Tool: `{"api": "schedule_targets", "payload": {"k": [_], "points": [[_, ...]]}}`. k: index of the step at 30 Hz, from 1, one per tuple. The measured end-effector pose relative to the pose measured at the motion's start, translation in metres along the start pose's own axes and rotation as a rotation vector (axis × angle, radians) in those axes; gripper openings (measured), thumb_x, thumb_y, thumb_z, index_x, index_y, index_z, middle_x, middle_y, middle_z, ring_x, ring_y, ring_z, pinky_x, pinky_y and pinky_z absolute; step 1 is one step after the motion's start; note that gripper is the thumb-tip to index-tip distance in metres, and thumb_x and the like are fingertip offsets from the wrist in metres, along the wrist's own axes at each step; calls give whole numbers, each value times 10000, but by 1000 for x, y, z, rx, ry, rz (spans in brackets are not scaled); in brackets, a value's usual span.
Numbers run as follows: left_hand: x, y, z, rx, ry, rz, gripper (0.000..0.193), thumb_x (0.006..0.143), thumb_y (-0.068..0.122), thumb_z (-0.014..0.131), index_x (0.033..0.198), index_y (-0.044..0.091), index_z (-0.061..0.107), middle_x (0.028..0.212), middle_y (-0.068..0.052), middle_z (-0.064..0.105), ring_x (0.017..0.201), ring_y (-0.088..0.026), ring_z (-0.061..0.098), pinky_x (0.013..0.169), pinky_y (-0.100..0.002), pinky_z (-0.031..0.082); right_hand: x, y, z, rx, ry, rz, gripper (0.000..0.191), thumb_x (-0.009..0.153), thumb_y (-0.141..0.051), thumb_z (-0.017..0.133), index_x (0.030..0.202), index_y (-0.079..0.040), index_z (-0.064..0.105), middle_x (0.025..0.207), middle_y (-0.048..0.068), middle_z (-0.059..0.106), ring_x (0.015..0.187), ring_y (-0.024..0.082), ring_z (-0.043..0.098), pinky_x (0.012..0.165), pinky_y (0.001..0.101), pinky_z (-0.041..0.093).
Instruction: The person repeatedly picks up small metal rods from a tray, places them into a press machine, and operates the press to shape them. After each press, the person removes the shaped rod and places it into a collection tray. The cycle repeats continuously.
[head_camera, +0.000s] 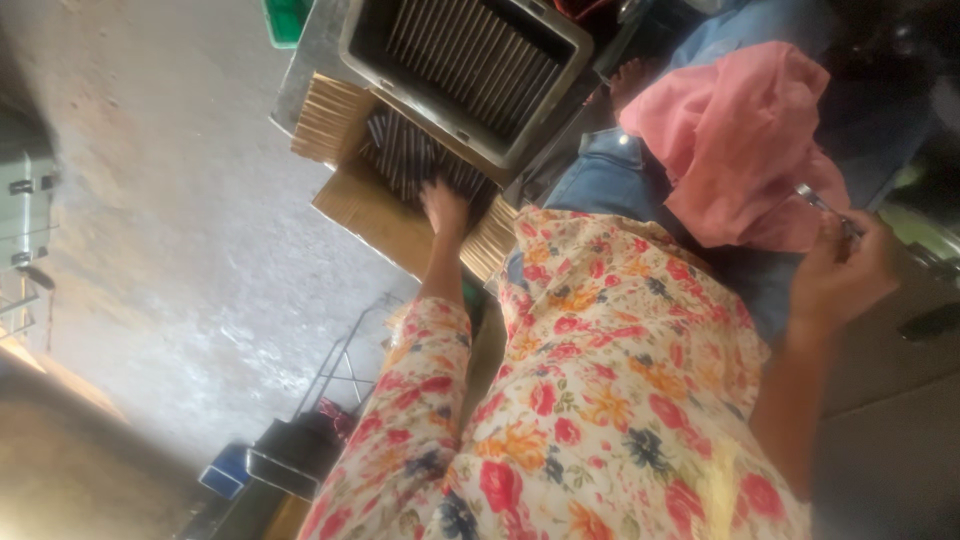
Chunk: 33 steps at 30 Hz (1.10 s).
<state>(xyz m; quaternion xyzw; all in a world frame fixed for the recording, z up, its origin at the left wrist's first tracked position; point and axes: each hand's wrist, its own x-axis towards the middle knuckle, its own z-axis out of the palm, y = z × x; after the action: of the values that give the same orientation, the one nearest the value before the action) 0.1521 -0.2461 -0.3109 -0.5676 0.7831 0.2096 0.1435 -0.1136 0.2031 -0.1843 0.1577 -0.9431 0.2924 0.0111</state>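
Observation:
My left hand (445, 207), on a floral-sleeved arm, reaches down into an open cardboard box (385, 215) and rests on the dark metal rods (405, 155) packed inside; I cannot tell whether the fingers grip one. At the right, my right hand (845, 270) is closed around a thin shiny metal rod (818, 203), whose tip sticks out toward a pink cloth (740, 140). My floral garment (610, 390) fills the lower middle of the tilted view.
A grey metal tray (465, 120) full of rods lies partly over the box. Another person in blue jeans (600, 170) sits beside it, a bare foot (630, 80) showing. A green crate (285, 20), a wire stand (345, 360) and dark bins (290, 455) stand on concrete floor (170, 200).

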Motion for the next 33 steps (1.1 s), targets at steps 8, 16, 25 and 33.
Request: {"api": "schedule_targets", "payload": {"k": [8,16,25,33], "points": [[27,24,-21,116,-109,-58,287,921,87,625,1202,100,683,1214,-201,693,1126,-358,679,943,-466,563,-14,-18,2,134,-96,167,262,1159,-233,729,1132,25,694,923,126,733,870,185,756,699,318,548],[26,8,-32,-108,63,139,289,935,54,502,1201,4,605,1103,-274,702,1027,-453,668,900,-529,527,-11,-20,-1,82,-62,136,210,1145,-195,761,1143,8,707,953,149,746,885,224,755,745,339,566],[-4,131,-41,-795,100,180,358,1093,195,397,1398,67,533,1207,-212,642,1006,-338,650,824,-411,569,26,-67,1,52,3,9,162,1079,-208,762,1122,-55,736,985,146,741,830,293,739,697,369,552],[-125,331,-64,-777,-389,1302,471,1003,-13,540,1465,69,496,1207,-120,611,1055,-227,609,873,-328,529,72,-115,-3,555,329,175,186,1050,-168,738,1055,16,712,904,80,709,793,131,630,737,286,533]]}}
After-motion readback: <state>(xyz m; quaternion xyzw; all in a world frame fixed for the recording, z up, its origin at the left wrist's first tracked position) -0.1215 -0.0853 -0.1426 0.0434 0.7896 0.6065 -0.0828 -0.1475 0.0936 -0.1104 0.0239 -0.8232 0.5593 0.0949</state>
